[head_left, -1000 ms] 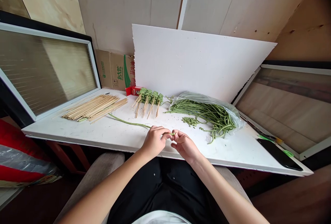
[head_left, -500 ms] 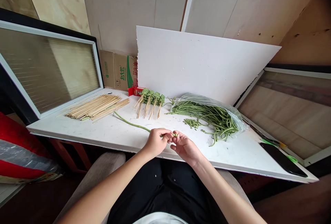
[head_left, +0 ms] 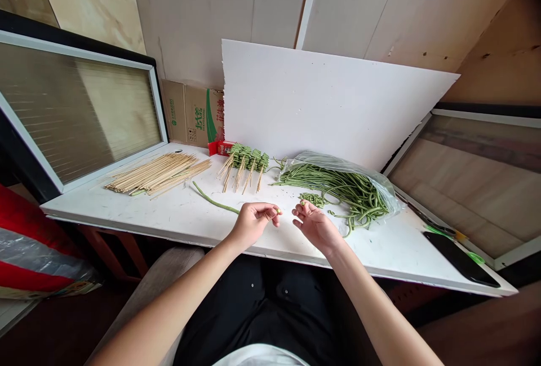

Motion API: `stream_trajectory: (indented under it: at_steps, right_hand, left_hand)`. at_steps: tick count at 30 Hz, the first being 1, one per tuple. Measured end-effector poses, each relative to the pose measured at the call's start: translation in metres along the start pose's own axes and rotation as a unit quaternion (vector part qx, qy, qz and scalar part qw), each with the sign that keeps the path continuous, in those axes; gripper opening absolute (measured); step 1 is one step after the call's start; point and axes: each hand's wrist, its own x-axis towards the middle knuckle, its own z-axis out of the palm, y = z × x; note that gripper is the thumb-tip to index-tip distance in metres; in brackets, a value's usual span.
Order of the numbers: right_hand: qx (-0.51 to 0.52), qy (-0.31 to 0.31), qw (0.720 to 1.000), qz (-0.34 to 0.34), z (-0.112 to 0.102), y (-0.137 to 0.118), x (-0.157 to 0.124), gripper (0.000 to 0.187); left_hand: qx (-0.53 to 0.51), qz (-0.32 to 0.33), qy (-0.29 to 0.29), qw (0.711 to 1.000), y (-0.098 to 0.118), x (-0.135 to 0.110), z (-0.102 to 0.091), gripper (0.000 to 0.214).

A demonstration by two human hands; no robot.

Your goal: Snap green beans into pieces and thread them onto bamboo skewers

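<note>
My left hand is closed around one end of a long green bean that trails away to the left over the white board. My right hand is a short way to its right, and its fingertips pinch a small green piece of bean. Just beyond that hand lies a little heap of cut bean pieces. Further right, a clear plastic bag holds many long beans.
A pile of bamboo skewers lies at the left. Several skewers threaded with folded beans rest near the upright white panel. A cardboard box stands behind. A black phone lies at the right edge.
My hands were joined on the bean's end; they have come apart, and the right hand has moved up and right with a small snapped-off piece.
</note>
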Motion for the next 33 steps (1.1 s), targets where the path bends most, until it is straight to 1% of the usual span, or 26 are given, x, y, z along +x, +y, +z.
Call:
stream_trajectory:
  at_steps: [2, 3, 5, 8, 10, 12, 14, 15, 16, 18, 21, 24, 28, 30, 32, 33]
  right_hand:
    - [-0.077, 0.038, 0.996, -0.012, -0.012, -0.004, 0.003, 0.026]
    - [-0.124, 0.061, 0.990, -0.021, -0.019, -0.005, 0.005, 0.030]
    - [-0.227, 0.112, 0.966, -0.046, -0.036, -0.008, 0.010, 0.041]
    - [-0.342, 0.185, 0.919, -0.070, -0.066, -0.011, 0.019, 0.048]
    - [-0.406, 0.201, 0.888, -0.074, -0.085, -0.013, 0.028, 0.046]
    - [-0.482, 0.228, 0.843, -0.071, -0.102, -0.015, 0.037, 0.042]
    - [-0.558, 0.244, 0.791, -0.064, -0.114, -0.018, 0.047, 0.038]
    - [-0.583, 0.244, 0.773, -0.059, -0.119, -0.019, 0.051, 0.036]
    - [-0.599, 0.243, 0.761, -0.054, -0.122, -0.020, 0.056, 0.035]
    - [-0.618, 0.234, 0.749, -0.042, -0.127, -0.022, 0.065, 0.033]
    - [-0.635, 0.223, 0.739, -0.021, -0.130, -0.022, 0.078, 0.029]
    - [-0.639, 0.205, 0.741, -0.003, -0.133, -0.019, 0.090, 0.026]
    - [-0.649, 0.173, 0.741, 0.016, -0.133, -0.016, 0.099, 0.022]
    - [-0.651, 0.181, 0.737, 0.006, -0.131, -0.020, 0.099, 0.024]
    - [-0.641, 0.210, 0.737, -0.031, -0.122, -0.026, 0.094, 0.029]
    - [-0.628, 0.228, 0.742, -0.061, -0.115, -0.030, 0.088, 0.033]
  left_hand:
    - [-0.015, 0.000, 0.001, 1.000, 0.001, 0.000, 0.002, 0.043]
    - [-0.023, -0.003, 0.005, 1.000, 0.001, 0.000, 0.002, 0.045]
    - [-0.040, -0.012, 0.015, 0.999, -0.002, 0.001, 0.003, 0.048]
    - [-0.053, -0.023, 0.021, 0.998, -0.008, 0.003, 0.001, 0.047]
    - [-0.054, -0.029, 0.015, 0.998, -0.012, 0.003, -0.001, 0.047]
    - [-0.051, -0.035, 0.008, 0.998, -0.015, 0.002, -0.001, 0.047]
    - [-0.042, -0.038, 0.006, 0.998, -0.018, 0.001, -0.001, 0.044]
    - [-0.032, -0.039, 0.005, 0.999, -0.019, 0.000, -0.001, 0.042]
    - [-0.019, -0.038, 0.006, 0.999, -0.021, -0.001, -0.001, 0.040]
    - [0.013, -0.038, 0.009, 0.999, -0.025, -0.002, -0.001, 0.037]
    - [0.044, -0.038, 0.012, 0.998, -0.034, -0.001, -0.002, 0.035]
    - [0.051, -0.042, 0.014, 0.998, -0.039, 0.000, -0.005, 0.036]
    - [0.068, -0.046, 0.003, 0.997, -0.037, -0.001, -0.009, 0.039]
    - [0.072, -0.050, -0.016, 0.996, -0.034, -0.001, -0.011, 0.039]
    - [0.066, -0.058, -0.033, 0.996, -0.032, -0.001, -0.013, 0.039]
    - [0.063, -0.061, -0.038, 0.995, -0.031, -0.001, -0.013, 0.039]
